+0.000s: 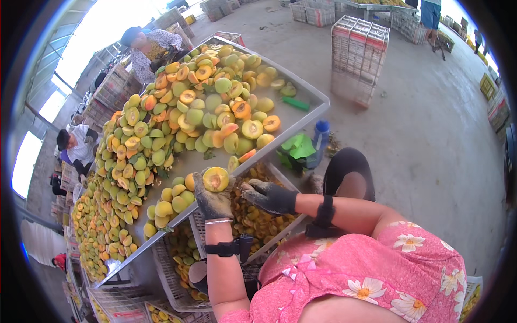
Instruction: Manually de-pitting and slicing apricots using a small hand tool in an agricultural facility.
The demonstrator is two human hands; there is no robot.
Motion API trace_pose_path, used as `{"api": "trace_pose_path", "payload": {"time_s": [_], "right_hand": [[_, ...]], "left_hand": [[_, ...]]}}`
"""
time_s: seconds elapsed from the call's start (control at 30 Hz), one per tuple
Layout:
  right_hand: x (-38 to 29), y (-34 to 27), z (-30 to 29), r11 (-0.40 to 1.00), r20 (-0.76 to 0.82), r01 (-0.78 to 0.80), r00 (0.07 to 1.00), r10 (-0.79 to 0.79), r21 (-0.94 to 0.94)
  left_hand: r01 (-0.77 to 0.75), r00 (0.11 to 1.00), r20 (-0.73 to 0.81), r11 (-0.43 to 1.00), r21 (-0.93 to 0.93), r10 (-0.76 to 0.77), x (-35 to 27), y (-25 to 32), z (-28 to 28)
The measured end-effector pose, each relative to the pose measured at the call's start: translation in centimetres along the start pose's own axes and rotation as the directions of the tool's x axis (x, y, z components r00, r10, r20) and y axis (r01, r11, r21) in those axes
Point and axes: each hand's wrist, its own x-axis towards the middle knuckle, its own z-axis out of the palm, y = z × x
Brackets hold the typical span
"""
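Observation:
My left hand (215,203), in a dark, dusty work glove, holds a halved yellow stone fruit (216,179) with its cut face up, over the near edge of the metal table (186,160). Just right of it is my right hand (271,197), also gloved, with fingers bent together above a plastic crate (283,177). Whether anything sits between those fingertips cannot be made out. Cut fruit pieces (258,218) lie in that crate. Several whole-looking yellow fruits (173,200) rest at the table edge left of my left hand.
A large heap of halved fruit (194,113) covers much of the table. A green object (295,103) lies near its corner. A blue bottle (321,135) and green bag (299,146) stand beside the table. Stacked crates (358,60) stand beyond. Two people (155,48) work across the table.

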Motion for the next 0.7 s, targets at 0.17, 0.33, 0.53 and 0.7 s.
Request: {"api": "trace_pose_path", "payload": {"time_s": [0.17,0.33,0.53,0.7], "right_hand": [[0.6,-2.3,0.0,0.984,0.103,-0.178,0.979,0.174,0.031],[0.2,-2.5,0.8,0.989,0.037,-0.145,0.989,0.144,0.022],[-0.1,-2.2,1.9,0.969,0.049,-0.247,0.968,0.247,-0.004],[-0.3,-2.6,2.0,0.964,0.189,-0.264,0.948,0.256,0.019]], "left_hand": [[0.008,0.995,0.104,0.999,-0.046,-0.003,-1.9,-1.3,-1.4],[0.145,0.972,0.206,0.981,-0.128,-0.117,-2.7,-1.8,-1.4],[0.044,0.990,0.134,0.999,0.005,-0.044,-3.9,-2.2,-0.9],[-0.427,0.897,0.057,0.830,0.359,0.438,-5.2,-3.3,0.0]]}}
